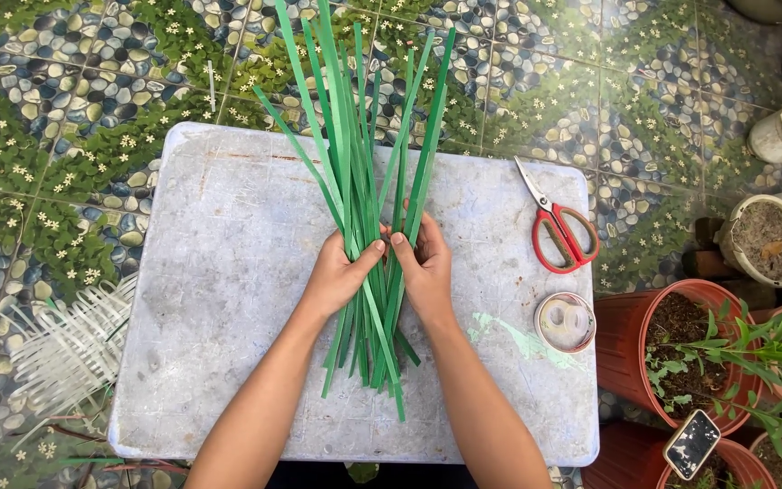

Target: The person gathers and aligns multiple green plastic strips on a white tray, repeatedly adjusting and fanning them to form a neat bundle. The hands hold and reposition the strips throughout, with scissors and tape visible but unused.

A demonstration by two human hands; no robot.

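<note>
Green strips (pixel 368 181), red-handled scissors (pixel 561 231), grey board (pixel 228 272), pebble-and-flower patterned floor tiles (pixel 74 118)

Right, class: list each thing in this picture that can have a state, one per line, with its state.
Left hand: closed around the green strips.
Right hand: closed around the same bundle.
Green strips: bunched, fanning out above the hands.
Scissors: shut, flat on the board.
Tape roll: lying flat, untouched.
Board: lying on the tiled floor.
White strips: loose on the floor.
Terracotta pot: upright, planted.
</note>
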